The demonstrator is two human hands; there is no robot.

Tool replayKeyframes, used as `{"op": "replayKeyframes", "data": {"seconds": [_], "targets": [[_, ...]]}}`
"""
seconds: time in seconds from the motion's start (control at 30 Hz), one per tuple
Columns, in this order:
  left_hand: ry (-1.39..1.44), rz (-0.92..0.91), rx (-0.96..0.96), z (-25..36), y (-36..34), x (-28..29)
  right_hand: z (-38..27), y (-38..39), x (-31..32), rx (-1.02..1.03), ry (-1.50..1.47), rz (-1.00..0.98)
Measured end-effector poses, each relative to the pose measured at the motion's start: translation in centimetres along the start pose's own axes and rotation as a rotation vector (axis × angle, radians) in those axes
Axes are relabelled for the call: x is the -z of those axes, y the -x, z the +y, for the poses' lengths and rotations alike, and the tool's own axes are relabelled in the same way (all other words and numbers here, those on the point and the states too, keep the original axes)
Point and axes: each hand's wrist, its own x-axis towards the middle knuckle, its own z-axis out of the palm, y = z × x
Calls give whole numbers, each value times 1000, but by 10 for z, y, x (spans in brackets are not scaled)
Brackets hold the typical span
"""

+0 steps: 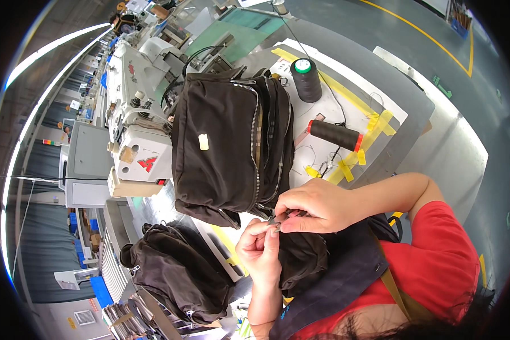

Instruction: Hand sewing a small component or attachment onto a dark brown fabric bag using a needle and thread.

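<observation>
My right hand (318,205) comes in from the right, its fingers closed round a small dark thing (293,213) with a metallic look. Its exact kind is mostly hidden by the fingers. Thumb and forefinger of my left hand (259,249) pinch at the same spot; what they hold is too small to name. Just beyond both hands lies a black fabric bag (218,141) with long metal zippers and a small pale yellow tape piece on it. Dark fabric (303,258) hangs below my right hand, against the navy apron (340,272).
A second black bag (178,272) lies at lower left. An upright black thread cone (307,82) and a lying spool with red ends (335,135) sit on the white board, edged with yellow tape (345,93). A white sewing machine (141,147) stands left of the bag.
</observation>
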Motion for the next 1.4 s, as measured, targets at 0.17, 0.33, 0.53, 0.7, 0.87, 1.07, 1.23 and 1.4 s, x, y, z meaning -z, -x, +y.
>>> {"op": "replayKeyframes", "data": {"seconds": [0.17,0.33,0.53,0.7,0.87,1.07,1.23,1.4], "targets": [[-77,-113,-61,-4,-2,5,1,-1,-3,29,-21,54],[-77,-43,0,0,0,0,-3,2,1,-42,-4,29],[-87,-13,-23,9,4,4,14,12,14,-202,-7,117],[-32,-52,-167,27,9,0,10,6,9,239,256,135],[230,-187,-303,52,15,-15,-22,-12,-39,210,-48,-270],[503,-163,-498,62,37,25,-27,1,-17,140,-254,-311],[519,0,-333,41,46,22,-20,17,0,-27,-334,-84],[314,-245,-267,16,45,29,-15,19,-6,-156,-902,194]]}}
